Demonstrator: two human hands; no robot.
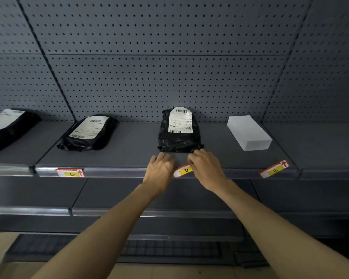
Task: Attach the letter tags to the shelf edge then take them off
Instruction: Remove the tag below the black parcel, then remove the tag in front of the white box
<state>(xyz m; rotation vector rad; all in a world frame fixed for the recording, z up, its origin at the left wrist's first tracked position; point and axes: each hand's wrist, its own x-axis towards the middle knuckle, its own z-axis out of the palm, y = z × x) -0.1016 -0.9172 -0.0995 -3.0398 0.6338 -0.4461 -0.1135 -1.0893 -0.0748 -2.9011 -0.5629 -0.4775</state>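
Head view: both hands at the shelf edge (117, 171). Left hand (159, 172) and right hand (207, 168) flank the D tag (183, 171), which sits tilted on the edge; fingers curled at its ends, grip on it cannot be told. C tag (70, 172) left, E tag (274, 169) right, tilted. Black parcel (179, 130) just behind the hands.

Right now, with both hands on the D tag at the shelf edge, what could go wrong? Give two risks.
1. The D tag sits tilted between the left hand and right hand; it may seat crooked on the shelf edge, as the E tag appears to, or slip and fall.
2. The right hand's fingers are close to the black parcel behind; a jerk could nudge it.
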